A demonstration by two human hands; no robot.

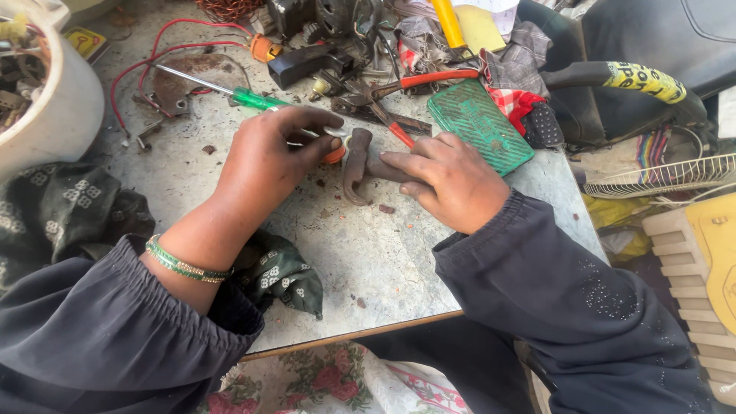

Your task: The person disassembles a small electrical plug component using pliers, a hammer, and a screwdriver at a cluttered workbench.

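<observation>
The grey table (360, 253) carried the work near its middle. A white housing (46, 100) stood at the left edge. A green ribbed rectangular case (479, 126) lay near the right edge, beside a dark curved bar wrapped in a yellow printed label (644, 79). The left hand (264, 157) had its fingers closed on a small orange-capped part (334, 150). The right hand (448, 180) pressed flat, fingers extended, on a dark curved metal piece (359, 165). A green-handled screwdriver (230, 92) lay behind the left hand.
</observation>
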